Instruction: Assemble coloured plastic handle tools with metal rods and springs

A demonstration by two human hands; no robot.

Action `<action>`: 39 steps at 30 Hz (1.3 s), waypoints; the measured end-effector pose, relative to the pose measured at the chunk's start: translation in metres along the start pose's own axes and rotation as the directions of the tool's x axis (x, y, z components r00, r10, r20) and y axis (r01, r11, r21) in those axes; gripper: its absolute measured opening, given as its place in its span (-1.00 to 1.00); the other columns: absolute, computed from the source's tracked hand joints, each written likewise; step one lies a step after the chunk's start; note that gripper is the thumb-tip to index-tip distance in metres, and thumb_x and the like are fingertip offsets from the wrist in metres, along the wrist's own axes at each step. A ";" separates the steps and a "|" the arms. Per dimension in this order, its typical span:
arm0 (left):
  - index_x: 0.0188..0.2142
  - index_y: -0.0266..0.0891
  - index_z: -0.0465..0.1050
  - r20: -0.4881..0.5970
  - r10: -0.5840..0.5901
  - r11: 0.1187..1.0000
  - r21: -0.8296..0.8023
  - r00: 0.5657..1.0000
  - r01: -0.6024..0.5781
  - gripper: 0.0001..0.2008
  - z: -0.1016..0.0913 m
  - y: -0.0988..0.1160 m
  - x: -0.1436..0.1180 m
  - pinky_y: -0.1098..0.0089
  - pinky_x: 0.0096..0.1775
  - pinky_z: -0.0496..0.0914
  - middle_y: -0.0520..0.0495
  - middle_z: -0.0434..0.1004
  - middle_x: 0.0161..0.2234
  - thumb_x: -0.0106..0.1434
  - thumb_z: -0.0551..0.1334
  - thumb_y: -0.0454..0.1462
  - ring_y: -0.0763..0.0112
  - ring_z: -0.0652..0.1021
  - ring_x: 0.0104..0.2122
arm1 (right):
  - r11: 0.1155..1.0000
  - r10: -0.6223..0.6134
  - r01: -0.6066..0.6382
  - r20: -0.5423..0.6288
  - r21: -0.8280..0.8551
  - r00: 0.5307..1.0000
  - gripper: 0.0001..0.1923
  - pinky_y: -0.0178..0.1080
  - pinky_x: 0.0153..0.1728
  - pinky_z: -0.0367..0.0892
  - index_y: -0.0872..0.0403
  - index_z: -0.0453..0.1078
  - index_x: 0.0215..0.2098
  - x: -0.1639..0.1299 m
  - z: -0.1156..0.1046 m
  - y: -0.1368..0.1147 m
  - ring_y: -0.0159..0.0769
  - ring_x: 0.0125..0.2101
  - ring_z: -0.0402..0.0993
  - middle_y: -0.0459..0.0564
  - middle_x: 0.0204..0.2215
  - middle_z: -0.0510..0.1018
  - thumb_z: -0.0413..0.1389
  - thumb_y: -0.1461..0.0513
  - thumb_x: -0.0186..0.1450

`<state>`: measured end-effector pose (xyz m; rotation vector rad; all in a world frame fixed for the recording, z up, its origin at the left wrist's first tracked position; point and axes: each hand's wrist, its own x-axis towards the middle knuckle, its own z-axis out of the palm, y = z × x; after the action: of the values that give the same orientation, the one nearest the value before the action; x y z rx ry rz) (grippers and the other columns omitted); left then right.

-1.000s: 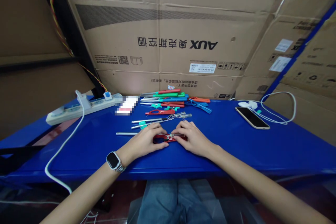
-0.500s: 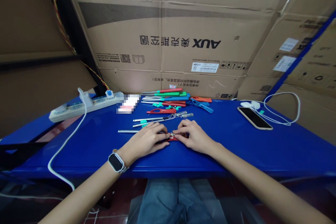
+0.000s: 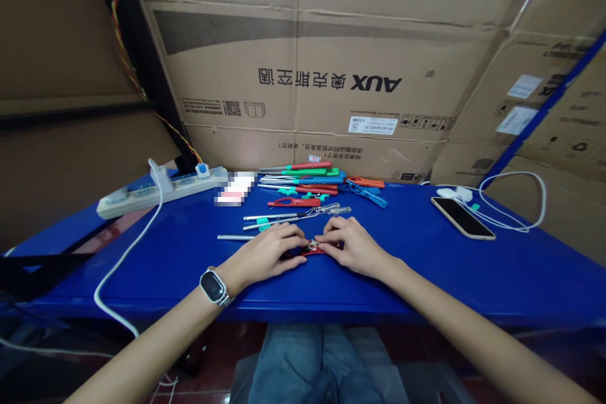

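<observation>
On the blue table in front of me lies a red lighter casing (image 3: 313, 251) with small parts inside, partly hidden by my fingers. My left hand (image 3: 274, 249) grips the casing's left end, thumb along the near side and fingers over the top. From the right, my right hand (image 3: 353, 245) closes thumb and fingertips on the casing's right end, close to a small pale part (image 3: 313, 244). Just beyond my hands lie metal lighter tubes (image 3: 272, 221) with clear tanks (image 3: 338, 209) wired to them. A metal tube (image 3: 235, 237) pokes out behind my left hand.
Farther back are a red casing (image 3: 293, 202), a pile of colourful long lighters (image 3: 312, 180) and a blue casing (image 3: 367, 192). A power strip (image 3: 161, 188) stands left; a phone (image 3: 463, 218) and white cable (image 3: 540, 202) lie right. Cardboard (image 3: 331, 38) walls the back.
The whole view has shifted slightly. My left fingertips have drawn back a little from the small pale part, while both hands stay at the red casing.
</observation>
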<state>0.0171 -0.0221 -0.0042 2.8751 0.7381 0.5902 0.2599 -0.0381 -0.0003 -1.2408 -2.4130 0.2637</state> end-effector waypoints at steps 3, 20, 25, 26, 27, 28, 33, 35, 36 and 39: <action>0.01 -0.20 0.45 -0.018 -0.027 0.998 -0.055 0.999 0.026 -0.74 0.001 -0.001 -0.002 0.28 0.00 0.40 -0.11 0.50 -0.07 0.38 0.21 -0.16 0.26 0.51 -0.07 | 1.000 -0.019 0.019 -0.001 0.008 1.000 -0.81 -0.15 -0.15 0.14 -0.08 0.59 -0.11 0.000 0.001 0.002 -0.28 -0.19 0.43 -0.05 -0.24 0.52 0.13 0.16 0.39; 0.11 -0.14 0.41 0.010 -0.008 1.000 0.018 1.000 0.007 -0.70 0.000 0.001 -0.001 0.25 0.03 0.40 -0.12 0.45 -0.01 0.41 0.16 -0.20 0.25 0.50 -0.03 | 0.999 -0.037 0.038 0.047 -0.024 0.998 -0.80 -0.16 -0.15 0.14 -0.07 0.58 -0.09 0.002 -0.006 0.003 -0.28 -0.19 0.44 -0.03 -0.24 0.54 0.12 0.17 0.40; -0.02 -0.17 0.49 0.054 0.025 0.994 0.107 0.998 -0.030 -0.75 0.000 0.002 -0.001 0.23 0.00 0.39 -0.14 0.44 -0.04 0.44 0.10 -0.19 0.24 0.49 -0.08 | 0.999 -0.019 0.018 0.037 0.032 0.999 -0.81 -0.17 -0.13 0.18 -0.06 0.59 -0.12 0.004 -0.004 0.005 -0.28 -0.19 0.45 -0.03 -0.24 0.54 0.14 0.17 0.38; -0.04 -0.18 0.50 0.055 0.029 0.993 0.115 0.998 -0.035 -0.75 0.000 0.002 -0.001 0.23 -0.01 0.39 -0.14 0.44 -0.05 0.45 0.10 -0.19 0.24 0.49 -0.09 | 0.998 0.000 -0.003 0.034 0.068 0.999 -0.81 -0.19 -0.14 0.20 -0.05 0.60 -0.12 0.004 -0.003 0.006 -0.29 -0.21 0.45 -0.03 -0.25 0.54 0.16 0.17 0.36; -0.04 -0.18 0.50 0.055 0.033 0.992 0.122 0.998 -0.039 -0.75 0.000 0.002 -0.001 0.23 -0.02 0.39 -0.14 0.44 -0.05 0.45 0.09 -0.19 0.24 0.49 -0.10 | 0.993 0.025 -0.028 0.033 0.111 0.999 -0.82 -0.21 -0.15 0.22 -0.03 0.60 -0.13 0.006 -0.002 0.008 -0.30 -0.23 0.46 -0.04 -0.25 0.55 0.18 0.18 0.35; -0.05 -0.17 0.49 0.052 0.038 0.991 0.128 0.998 -0.044 -0.76 0.000 0.002 -0.001 0.23 -0.03 0.39 -0.14 0.44 -0.06 0.45 0.09 -0.19 0.24 0.48 -0.10 | 0.986 0.050 -0.055 0.034 0.155 0.998 -0.82 -0.23 -0.17 0.24 -0.02 0.61 -0.13 0.007 -0.001 0.009 -0.31 -0.25 0.47 -0.04 -0.26 0.55 0.20 0.19 0.33; -0.05 -0.16 0.49 0.029 0.051 0.990 0.130 0.998 -0.054 -0.78 0.001 0.002 0.000 0.24 -0.05 0.39 -0.13 0.44 -0.06 0.44 0.10 -0.20 0.24 0.49 -0.12 | 0.967 0.073 -0.082 0.045 0.242 0.996 -0.84 -0.27 -0.21 0.28 -0.01 0.62 -0.18 0.011 0.001 0.015 -0.33 -0.29 0.47 -0.05 -0.31 0.57 0.25 0.18 0.28; -0.02 -0.15 0.47 0.030 0.038 0.994 0.103 0.999 -0.041 -0.77 0.001 0.002 0.000 0.23 -0.03 0.39 -0.13 0.45 -0.05 0.44 0.10 -0.21 0.24 0.49 -0.10 | 0.969 0.053 -0.063 0.047 0.238 0.997 -0.83 -0.28 -0.23 0.28 -0.02 0.62 -0.17 0.011 0.000 0.016 -0.34 -0.30 0.47 -0.04 -0.30 0.57 0.24 0.17 0.29; 0.00 -0.15 0.46 0.033 0.028 0.996 0.080 0.999 -0.031 -0.77 0.000 0.002 -0.001 0.22 -0.01 0.39 -0.13 0.45 -0.03 0.44 0.11 -0.21 0.24 0.49 -0.08 | 0.971 0.045 -0.055 0.047 0.234 0.998 -0.82 -0.28 -0.23 0.28 -0.02 0.62 -0.16 0.011 0.000 0.016 -0.34 -0.31 0.47 -0.04 -0.30 0.57 0.24 0.17 0.30; 0.12 -0.13 0.36 -0.019 -0.053 0.999 -0.001 0.998 0.053 -0.65 -0.004 0.000 -0.004 0.16 0.08 0.38 -0.14 0.44 0.06 0.37 0.20 -0.14 0.17 0.46 0.05 | 0.978 0.030 -0.042 0.059 0.204 0.998 -0.82 -0.27 -0.22 0.28 -0.03 0.62 -0.14 0.012 -0.004 0.018 -0.33 -0.31 0.47 -0.04 -0.29 0.57 0.23 0.17 0.30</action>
<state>0.0121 -0.0239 -0.0020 2.8436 0.8137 0.6114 0.2685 -0.0181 0.0004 -1.1985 -2.3419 0.5503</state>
